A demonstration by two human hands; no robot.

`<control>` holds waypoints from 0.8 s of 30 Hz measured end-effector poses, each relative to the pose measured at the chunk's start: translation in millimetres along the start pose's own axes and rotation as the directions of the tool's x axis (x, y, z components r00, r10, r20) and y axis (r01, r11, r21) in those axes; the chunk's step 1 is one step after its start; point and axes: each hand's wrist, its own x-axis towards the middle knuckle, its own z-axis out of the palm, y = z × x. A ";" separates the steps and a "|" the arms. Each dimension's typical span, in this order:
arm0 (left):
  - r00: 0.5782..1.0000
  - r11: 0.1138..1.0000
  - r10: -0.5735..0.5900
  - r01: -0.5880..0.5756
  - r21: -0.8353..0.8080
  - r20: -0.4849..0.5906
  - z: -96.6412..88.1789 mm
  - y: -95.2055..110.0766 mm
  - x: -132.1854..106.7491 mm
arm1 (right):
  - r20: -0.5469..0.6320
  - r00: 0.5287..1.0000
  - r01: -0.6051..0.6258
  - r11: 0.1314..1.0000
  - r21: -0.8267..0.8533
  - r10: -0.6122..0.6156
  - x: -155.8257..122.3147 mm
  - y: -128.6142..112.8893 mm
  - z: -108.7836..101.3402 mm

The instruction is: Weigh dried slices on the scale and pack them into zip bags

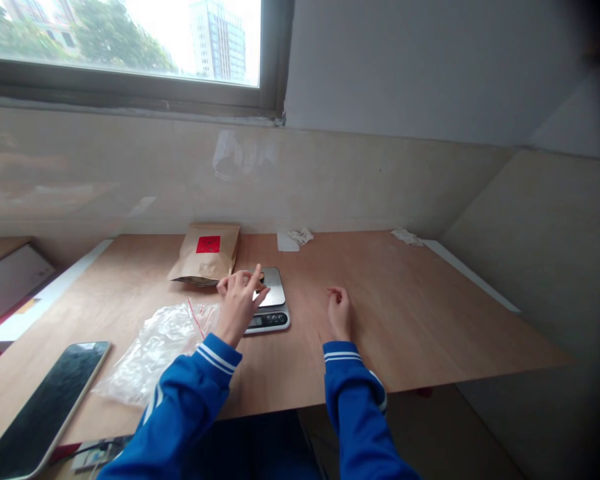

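Kitchen scale (276,292) is on the table (430,307), left hand (240,297) half-open over it by some small dark thing (261,276), can't tell if held; right hand (339,312) loosely curled, inside hidden. Plastic bag (155,353), paper pouch (205,261) off left.

So it's a plain light-brown wooden table (405,327), pushed up to the wall. Around the middle there's a little kitchen scale (277,292) with a shiny metal top and buttons along its front. A brown paper pouch (195,262) with a red label sits just behind it on the left, near the back edge. Also along the back: a small white card (286,245) touching a crumpled tissue (301,235), plus another scrunched tissue (407,237) further right. Front left you've got a clear plastic bag (150,353), all wrinkly, and a big dark-screened phone (47,407) beside it.
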 end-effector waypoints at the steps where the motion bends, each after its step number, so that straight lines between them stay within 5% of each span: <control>1: 0.998 0.999 0.039 -0.039 -0.008 0.046 7.6 7.8 2.0 | -0.001 1.000 0.005 1.000 -0.003 -0.005 0.1 -0.1 -0.1; 7: 0.979 0.999 0.025 -0.021 -0.024 0.201 40.8 24.3 1.4 | -0.007 1.000 0.028 0.999 -0.024 -0.028 1.5 2.4 0.0; 10: 0.995 0.994 0.022 -0.012 -0.112 0.093 33.2 16.4 0.4 | -0.007 0.999 0.034 0.999 -0.033 -0.035 2.2 5.5 0.3; 12: 0.993 0.979 -0.109 0.101 -0.178 -0.034 24.4 2.9 1.4 | -0.006 0.999 0.035 0.999 -0.037 -0.035 2.3 7.0 0.2; 13: 0.969 0.954 -0.231 0.207 -0.217 -0.092 21.0 -6.7 2.0 | -0.006 0.999 0.035 0.999 -0.039 -0.035 2.3 7.3 0.1; 15: 0.851 0.850 -0.502 0.452 -0.270 -0.154 18.3 -30.2 2.5 | -0.002 0.999 0.034 0.998 -0.043 -0.034 2.1 6.9 -0.4; 18: 0.674 0.661 -0.738 0.709 -0.244 -0.041 24.4 -67.1 1.0 | 0.005 0.999 0.032 0.998 -0.054 -0.032 1.5 4.6 -1.9; 21: 0.628 0.610 -0.778 0.761 -0.221 0.014 36.7 -91.4 0.8 | 0.012 0.999 0.032 0.997 -0.065 -0.032 0.6 1.8 -3.5; 24: 0.629 0.608 -0.777 0.765 -0.214 0.039 47.3 -100.8 6.2 | 0.015 0.999 0.036 0.997 -0.072 -0.035 0.1 0.0 -4.2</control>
